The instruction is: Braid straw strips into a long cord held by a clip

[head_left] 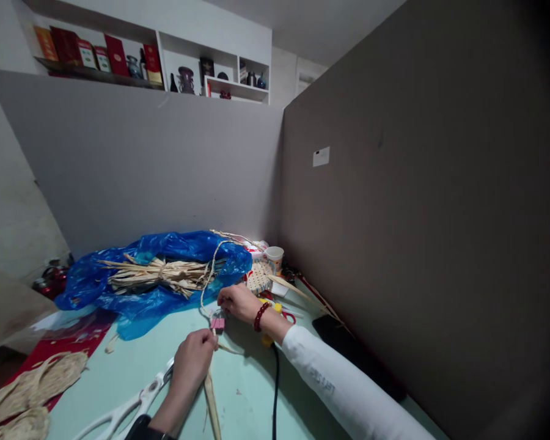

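Observation:
My left hand [195, 353] is closed, its thumb and finger pinching pale dried straw strips. One strip [211, 403] hangs down from it toward the table's near edge. Just beyond the fingers a pink binder clip [217, 324] sits at the end of a twisted straw cord [205, 287], which loops up and back over a blue plastic bag. My right hand [241, 302], with a dark red bead bracelet, is closed in a pinch right above the clip's wire handles. What lies between its fingertips is too small to make out.
A straw bundle [165, 274] lies on the blue bag [132, 324]. White-handled scissors [140, 400] rest beside my left forearm, with braided straw pieces [41, 385] farther left. A black cable [275, 391], paper cup [275, 253] and woven piece [259, 278] are at right. Grey partitions [187, 165] enclose the table.

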